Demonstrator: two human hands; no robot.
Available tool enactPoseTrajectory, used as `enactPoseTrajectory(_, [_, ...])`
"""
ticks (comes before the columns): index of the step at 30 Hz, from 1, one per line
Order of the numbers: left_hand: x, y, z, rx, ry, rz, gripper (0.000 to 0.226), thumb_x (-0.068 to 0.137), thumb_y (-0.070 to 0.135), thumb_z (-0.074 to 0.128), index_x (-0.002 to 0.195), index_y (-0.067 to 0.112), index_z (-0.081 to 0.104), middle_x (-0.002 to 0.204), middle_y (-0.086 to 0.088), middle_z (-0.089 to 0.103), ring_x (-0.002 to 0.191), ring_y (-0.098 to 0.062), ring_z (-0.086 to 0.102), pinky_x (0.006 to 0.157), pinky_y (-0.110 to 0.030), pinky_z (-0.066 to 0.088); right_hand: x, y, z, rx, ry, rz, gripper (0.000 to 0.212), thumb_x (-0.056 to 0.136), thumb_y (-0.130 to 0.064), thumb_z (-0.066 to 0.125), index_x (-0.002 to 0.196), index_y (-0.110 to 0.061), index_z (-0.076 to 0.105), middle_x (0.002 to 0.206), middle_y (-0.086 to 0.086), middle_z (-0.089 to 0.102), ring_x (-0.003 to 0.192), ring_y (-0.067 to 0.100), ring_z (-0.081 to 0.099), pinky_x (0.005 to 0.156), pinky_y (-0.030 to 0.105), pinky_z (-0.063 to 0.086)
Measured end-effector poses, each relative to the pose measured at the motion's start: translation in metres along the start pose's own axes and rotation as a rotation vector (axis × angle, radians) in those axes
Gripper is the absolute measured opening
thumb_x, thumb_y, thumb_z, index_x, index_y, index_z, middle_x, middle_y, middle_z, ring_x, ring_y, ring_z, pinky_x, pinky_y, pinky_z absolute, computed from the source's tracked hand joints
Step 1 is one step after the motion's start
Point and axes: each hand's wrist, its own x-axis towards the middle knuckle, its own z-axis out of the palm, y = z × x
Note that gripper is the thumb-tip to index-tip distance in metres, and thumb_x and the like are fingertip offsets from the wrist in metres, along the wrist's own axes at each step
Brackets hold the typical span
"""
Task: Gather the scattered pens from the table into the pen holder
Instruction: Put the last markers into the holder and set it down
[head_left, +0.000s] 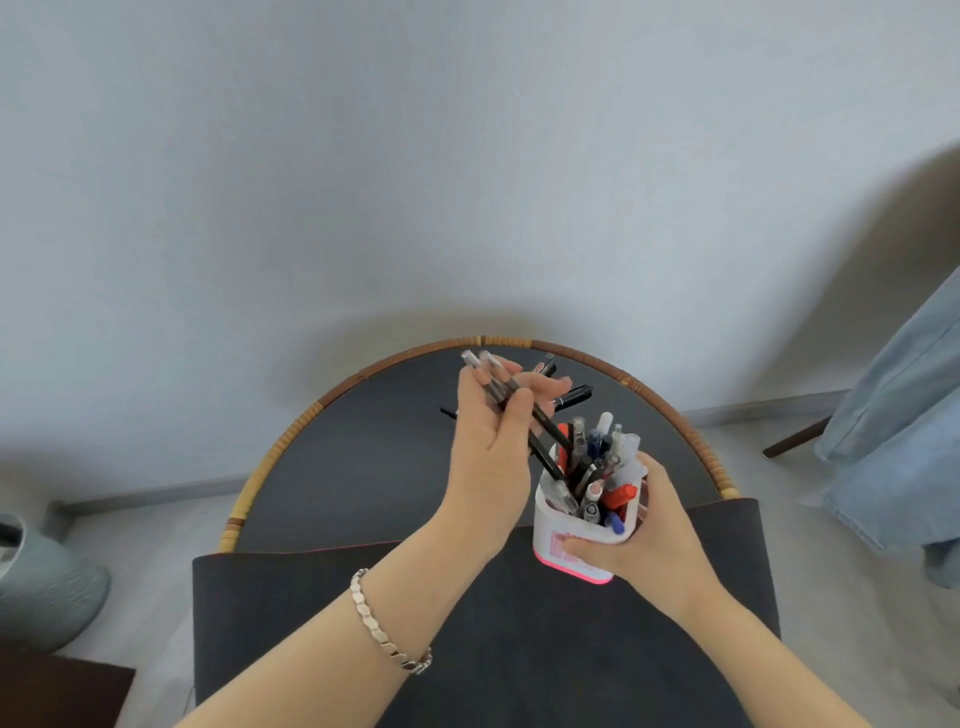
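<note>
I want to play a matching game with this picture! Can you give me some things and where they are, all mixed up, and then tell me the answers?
Things:
1. pen holder
2. two black pens
3. bracelet
4. black marker

Places:
A. on the left wrist
B. lying on the table behind the hands
C. gripped by the right hand
D. in the left hand, tips going into the holder

Pairs: 1-C, 2-D, 3-A, 4-B

Left hand (493, 431) raised, fingers curled tight in a pinch; right hand (657, 535) lower, wrapped in a grasp, forearms converging.
</note>
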Motion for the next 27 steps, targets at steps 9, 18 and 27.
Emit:
enactPoseTrajectory(9, [-0.006,-0.024,0.015,0.191,-0.073,-0.089,0.031,0.091,-0.005,0.045,0.091,0.026,0.045,0.097,0.003,0.067,0.101,-0.002,0.063,0.099,-0.024,0.046,0.0,0.012,0.003,-0.037,0.01,-0.047,0.075,0.057,-0.03,0.085,0.119,-0.03,0.044,0.112,-0.014,0.062,0.107,0.002,0.058,0.08,0.005,0.047])
enactPoseTrajectory(18, [-0.006,-0.033,0.009,0.329,-0.11,0.014,0.06,0.087,0.0,0.056,0.107,0.055,0.043,0.093,0.009,0.065,0.097,-0.003,0.064,0.089,-0.014,0.05,-0.003,0.014,0.006,-0.072,0.045,-0.032,0.077,0.056,-0.026,0.085,0.11,-0.046,0.035,0.113,-0.02,0.053,0.105,0.009,0.054,0.094,0.025,0.044])
enactPoseTrajectory(27, [-0.021,-0.053,-0.005,1.076,-0.28,0.552,0.047,0.098,0.03,0.026,0.115,0.005,0.063,0.127,-0.009,0.061,0.114,-0.016,0.059,0.099,-0.033,0.045,-0.003,0.015,0.004,-0.069,0.052,-0.061,0.081,0.052,-0.027,0.087,0.117,-0.034,0.039,0.113,-0.012,0.056,0.105,0.0,0.055,0.087,0.006,0.043])
